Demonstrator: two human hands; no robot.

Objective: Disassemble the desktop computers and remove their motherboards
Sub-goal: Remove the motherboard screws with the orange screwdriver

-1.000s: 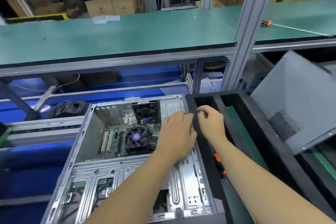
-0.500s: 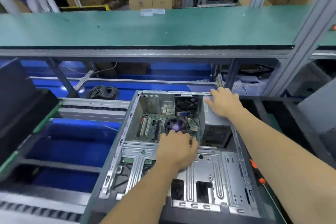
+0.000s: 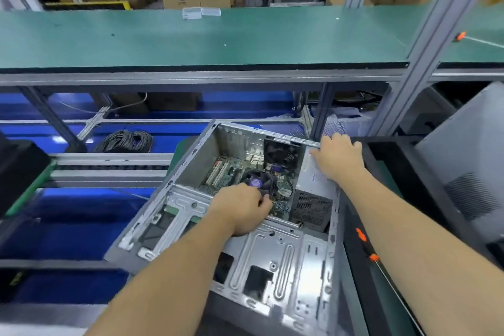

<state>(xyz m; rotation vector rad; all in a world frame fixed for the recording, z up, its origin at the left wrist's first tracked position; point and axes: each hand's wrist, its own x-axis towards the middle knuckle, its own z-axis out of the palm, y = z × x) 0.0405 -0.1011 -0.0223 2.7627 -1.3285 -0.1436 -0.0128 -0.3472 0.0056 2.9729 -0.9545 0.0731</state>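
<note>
I have the open computer case (image 3: 245, 226) at six o'clock, its side panel already off and the inside bare. My left hand (image 3: 242, 210) reaches in at the centre, fingers curled down at the cooler fan (image 3: 259, 183); whether they pinch anything I cannot tell. My right hand (image 3: 338, 155) grips the far rim at one o'clock. The motherboard (image 3: 231, 174) sits bolted in at twelve o'clock, the power supply (image 3: 313, 199) beside it. I judge most of the stripping remains.
</note>
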